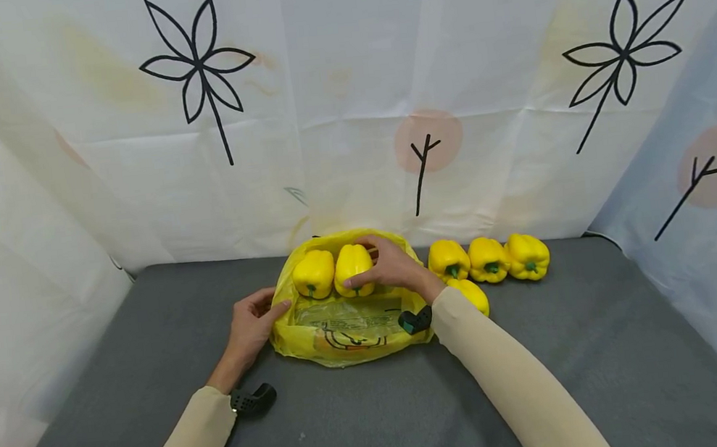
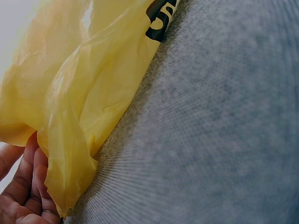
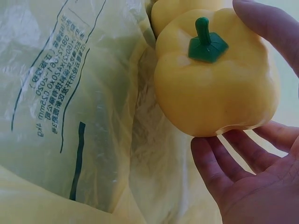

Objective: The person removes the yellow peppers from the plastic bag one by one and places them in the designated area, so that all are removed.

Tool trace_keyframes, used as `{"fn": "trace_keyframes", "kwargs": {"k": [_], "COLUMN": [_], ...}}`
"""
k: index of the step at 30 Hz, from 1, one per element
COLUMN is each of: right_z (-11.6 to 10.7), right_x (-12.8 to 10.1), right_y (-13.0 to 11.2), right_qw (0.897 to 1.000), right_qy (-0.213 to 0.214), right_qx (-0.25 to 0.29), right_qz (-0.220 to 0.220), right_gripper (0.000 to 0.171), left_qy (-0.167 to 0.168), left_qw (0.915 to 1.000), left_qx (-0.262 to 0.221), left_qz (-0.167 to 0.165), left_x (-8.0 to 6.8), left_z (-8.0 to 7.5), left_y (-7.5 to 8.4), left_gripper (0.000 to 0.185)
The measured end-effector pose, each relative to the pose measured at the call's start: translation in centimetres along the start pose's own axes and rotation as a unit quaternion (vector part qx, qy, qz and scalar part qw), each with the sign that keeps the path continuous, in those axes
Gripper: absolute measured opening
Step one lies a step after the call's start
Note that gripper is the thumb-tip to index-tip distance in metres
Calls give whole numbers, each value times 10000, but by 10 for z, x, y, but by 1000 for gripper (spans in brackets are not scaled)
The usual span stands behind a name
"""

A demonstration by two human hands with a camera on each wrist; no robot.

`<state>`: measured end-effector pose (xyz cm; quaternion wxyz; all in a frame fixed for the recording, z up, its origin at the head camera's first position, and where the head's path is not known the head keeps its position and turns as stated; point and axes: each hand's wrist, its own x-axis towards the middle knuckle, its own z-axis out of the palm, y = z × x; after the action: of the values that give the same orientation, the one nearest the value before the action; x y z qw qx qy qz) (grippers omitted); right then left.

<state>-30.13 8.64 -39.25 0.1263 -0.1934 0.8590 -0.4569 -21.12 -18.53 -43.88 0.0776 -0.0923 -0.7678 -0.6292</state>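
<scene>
The right hand (image 1: 391, 267) holds a yellow pepper (image 1: 353, 269) at the mouth of a yellow plastic bag (image 1: 343, 331); its fingers curl over the top of the fruit and the thumb reaches around the near side, so the hand is closed around the pepper. In the right wrist view this pepper (image 3: 215, 88) is smooth and glossy, of a pale even yellow, with deep lobes and a short dark green stem on a flat green cap; the stem points toward the camera; the fingers (image 3: 224, 172) lie under it and another one passes along its far side.

A second pepper (image 1: 314, 274) of the same colour lies just beside it on the left, inside the open bag, and the two look to be touching. The bag is thin and half transparent; it has dark printed text and a dark line on its side, and it lies flat on the grey table (image 1: 607, 343) near the back curtain.

The left hand (image 1: 253, 327) holds the left edge of the bag; in the left wrist view its fingers (image 2: 28, 186) pinch a fold of the yellow film against the grey cloth.

To the right of the bag three more peppers (image 1: 489, 259) stand in a row by the curtain; one more pepper (image 1: 471, 293) lies just behind the right forearm.
</scene>
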Motion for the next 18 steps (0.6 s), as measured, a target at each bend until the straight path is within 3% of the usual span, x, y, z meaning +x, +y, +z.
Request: {"fn": "trace_keyframes", "kwargs": {"k": [18], "right_z": [-15], "right_x": [-20], "right_y": [-10], "right_qw": [9991], "right_qy": [-10], "right_qx": [164], "right_qz": [-403], "right_gripper": [90], "left_qy": [16], "left_qw": [10000], "left_qx": [-5], "left_qz": [-24], "left_x": [0], "left_z": [0], "left_y": [1], "left_gripper": [34]}}
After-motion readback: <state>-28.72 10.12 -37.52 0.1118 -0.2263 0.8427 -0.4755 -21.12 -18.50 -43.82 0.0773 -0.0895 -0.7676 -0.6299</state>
